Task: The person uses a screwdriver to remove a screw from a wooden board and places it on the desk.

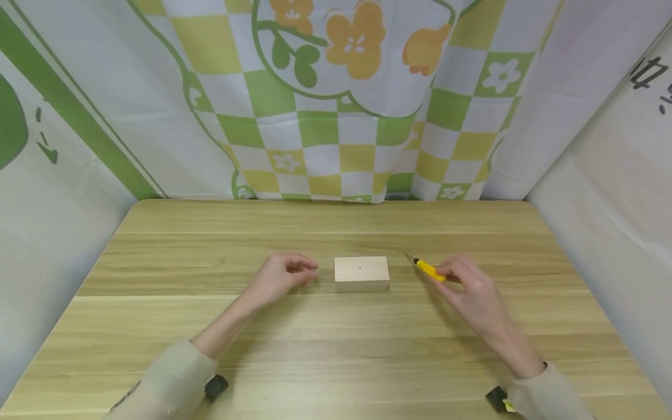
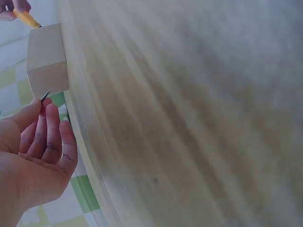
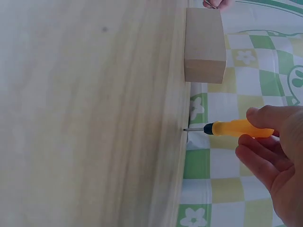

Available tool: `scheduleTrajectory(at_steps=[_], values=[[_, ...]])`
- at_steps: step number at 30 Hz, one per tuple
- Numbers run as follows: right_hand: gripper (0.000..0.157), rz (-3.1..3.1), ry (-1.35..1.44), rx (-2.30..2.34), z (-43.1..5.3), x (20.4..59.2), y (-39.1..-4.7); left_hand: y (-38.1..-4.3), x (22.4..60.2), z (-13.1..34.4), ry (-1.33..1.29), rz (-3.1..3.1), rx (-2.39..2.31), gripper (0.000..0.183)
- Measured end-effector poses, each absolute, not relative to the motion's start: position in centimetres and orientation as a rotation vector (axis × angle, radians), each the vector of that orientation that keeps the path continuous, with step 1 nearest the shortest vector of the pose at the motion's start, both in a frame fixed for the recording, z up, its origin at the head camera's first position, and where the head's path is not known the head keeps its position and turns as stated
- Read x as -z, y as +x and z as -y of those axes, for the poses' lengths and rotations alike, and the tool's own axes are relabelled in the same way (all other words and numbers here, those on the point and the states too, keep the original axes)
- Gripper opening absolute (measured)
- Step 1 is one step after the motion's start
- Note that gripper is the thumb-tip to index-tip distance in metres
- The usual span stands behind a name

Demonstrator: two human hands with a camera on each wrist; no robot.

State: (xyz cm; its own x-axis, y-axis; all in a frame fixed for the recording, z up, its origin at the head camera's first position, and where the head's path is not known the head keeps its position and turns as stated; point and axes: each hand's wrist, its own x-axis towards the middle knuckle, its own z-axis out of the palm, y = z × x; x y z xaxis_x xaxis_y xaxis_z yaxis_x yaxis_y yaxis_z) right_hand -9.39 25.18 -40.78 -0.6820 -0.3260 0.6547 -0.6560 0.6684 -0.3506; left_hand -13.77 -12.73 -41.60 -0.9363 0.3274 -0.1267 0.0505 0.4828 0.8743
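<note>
Between the two hands lies a pale wooden block [image 1: 361,270] with a small dark hole in its top face. To its left, my left hand [image 1: 283,275] pinches a small screw [image 2: 46,95] between thumb and forefinger, the threaded end sticking out past the fingertips. On the block's right side my right hand [image 1: 469,289] holds a yellow screwdriver [image 1: 430,270] by its handle. The screwdriver's thin metal shaft [image 3: 194,129] points away from the hand, toward the far left in the head view. Both hands are apart from the block.
The block rests on a wood-grain table [image 1: 336,356]. Behind the table hangs a green, yellow and white checked cloth [image 1: 325,128] with flowers. White sheets [image 1: 614,175] stand along both sides. Dark devices [image 1: 215,387] sit at the sleeve cuffs.
</note>
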Motion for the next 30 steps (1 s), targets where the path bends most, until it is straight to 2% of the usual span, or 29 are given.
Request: scheduleTrajectory(at_steps=[10, 19, 30], values=[[0.033, 2.423, 0.672, -0.615, -25.4, 41.2, -9.2, -14.5, 42.0, 12.1, 0.336, -2.447, -1.373, 0.022], [0.028, 2.833, 0.527, -0.453, -25.5, 41.2, -8.9, -14.7, 42.2, 11.3, 0.394, -2.582, -1.229, 0.014], [0.025, 3.012, 0.426, -0.536, -25.4, 41.1, -9.1, -14.5, 42.0, 11.0, 0.396, -2.699, -1.036, 0.012]])
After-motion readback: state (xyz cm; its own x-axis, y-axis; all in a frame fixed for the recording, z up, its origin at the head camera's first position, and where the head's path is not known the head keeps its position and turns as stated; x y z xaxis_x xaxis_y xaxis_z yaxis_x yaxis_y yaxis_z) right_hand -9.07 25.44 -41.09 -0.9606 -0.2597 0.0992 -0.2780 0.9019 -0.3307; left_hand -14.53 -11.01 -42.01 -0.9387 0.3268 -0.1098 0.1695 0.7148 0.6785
